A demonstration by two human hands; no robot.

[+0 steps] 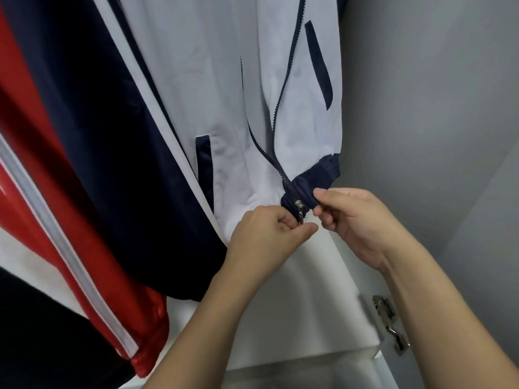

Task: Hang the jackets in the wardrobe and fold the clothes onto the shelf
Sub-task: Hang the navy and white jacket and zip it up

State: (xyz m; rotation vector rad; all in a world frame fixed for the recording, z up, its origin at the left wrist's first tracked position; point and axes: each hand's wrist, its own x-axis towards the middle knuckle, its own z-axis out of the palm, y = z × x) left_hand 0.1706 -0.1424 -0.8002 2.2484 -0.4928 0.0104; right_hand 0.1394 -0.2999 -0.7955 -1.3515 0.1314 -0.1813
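Note:
A white jacket (224, 88) with navy sleeves, navy pocket trims and a navy hem hangs inside the wardrobe, its front zip open above the hem. The metal zip slider (299, 208) sits at the very bottom of the zip. My left hand (269, 234) pinches the slider's pull tab from the left. My right hand (354, 217) grips the navy hem (311, 181) just right of the slider. A red jacket (56, 220) with a white stripe hangs to the left of it.
The grey wardrobe side wall (421, 108) stands close on the right. A white shelf panel (309, 304) lies below the hands, with metal door hinges (389, 321) at its right end. Dark clothing (42, 346) fills the lower left corner.

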